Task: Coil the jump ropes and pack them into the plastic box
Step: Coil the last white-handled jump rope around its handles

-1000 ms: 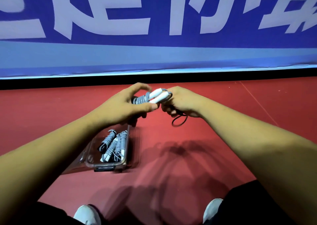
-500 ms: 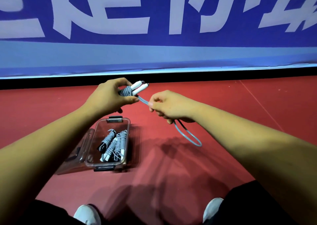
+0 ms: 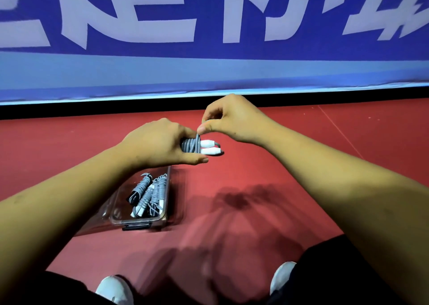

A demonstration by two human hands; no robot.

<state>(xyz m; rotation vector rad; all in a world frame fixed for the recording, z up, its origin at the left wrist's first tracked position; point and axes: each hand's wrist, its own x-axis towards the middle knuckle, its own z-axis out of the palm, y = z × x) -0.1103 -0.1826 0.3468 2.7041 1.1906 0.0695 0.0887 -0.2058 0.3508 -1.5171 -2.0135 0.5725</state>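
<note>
The left hand (image 3: 160,142) gripped a coiled rope (image 3: 199,146); the right hand (image 3: 229,118) pinched its cord above. Near the floor's (image 3: 255,165) wall edge, the box (image 3: 162,216) held coils (image 3: 148,193).

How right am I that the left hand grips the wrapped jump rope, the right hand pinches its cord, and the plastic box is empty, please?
One part is wrong: the head view shows the plastic box holding coiled ropes. The left hand does grip the wrapped jump rope, and the right hand pinches its cord.
</note>
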